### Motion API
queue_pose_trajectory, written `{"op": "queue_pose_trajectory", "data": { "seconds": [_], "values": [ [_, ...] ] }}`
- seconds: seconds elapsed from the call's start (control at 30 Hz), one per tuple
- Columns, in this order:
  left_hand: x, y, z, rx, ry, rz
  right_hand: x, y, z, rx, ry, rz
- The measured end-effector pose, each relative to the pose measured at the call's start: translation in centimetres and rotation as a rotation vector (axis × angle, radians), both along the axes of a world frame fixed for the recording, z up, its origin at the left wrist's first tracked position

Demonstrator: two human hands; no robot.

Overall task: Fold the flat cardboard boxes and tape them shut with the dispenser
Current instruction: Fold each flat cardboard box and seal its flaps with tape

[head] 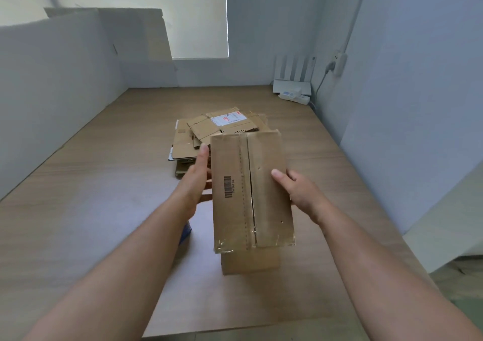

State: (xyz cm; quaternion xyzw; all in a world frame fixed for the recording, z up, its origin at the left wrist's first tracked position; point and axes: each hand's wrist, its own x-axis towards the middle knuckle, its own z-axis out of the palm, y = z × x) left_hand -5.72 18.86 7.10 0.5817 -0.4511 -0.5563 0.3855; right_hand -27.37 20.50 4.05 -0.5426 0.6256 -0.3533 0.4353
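Observation:
A folded-up brown cardboard box (251, 191) is held above the wooden table (104, 223), its top flaps closed with a seam down the middle, a barcode on the left flap and clear tape scraps at the near edge. My left hand (197, 181) presses flat against its left side. My right hand (298, 191) grips its right side, thumb on the top flap. Behind the box lies a pile of flat cardboard boxes (209, 131), one with a white shipping label. A small blue object (186, 232) peeks out under my left forearm; I cannot tell what it is.
White panels (60, 84) wall the table's left and back sides. At the back right corner stand a white router with antennas (292, 79) and a power strip (294, 96). The table's right edge runs along a grey wall.

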Motion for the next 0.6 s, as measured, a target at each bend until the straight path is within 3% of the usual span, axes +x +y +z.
{"op": "queue_pose_trajectory", "data": {
  "seconds": [0.13,0.3,0.47,0.6],
  "values": [
    [0.1,-0.8,2.3,-0.092,0.102,0.069,-1.5,0.2,2.0,-0.139,-0.102,0.055],
    [0.1,-1.5,2.9,-0.08,-0.028,-0.053,-2.1,0.0,1.7,-0.256,-0.082,0.047],
    [0.3,-0.3,-1.9,-0.186,0.055,-0.151,-1.9,0.2,1.3,-0.039,-0.228,-0.123],
    [0.7,1.4,-4.8,-0.013,-0.032,-0.057,-0.9,1.1,1.1,0.072,-0.229,-0.159]
  ]
}}
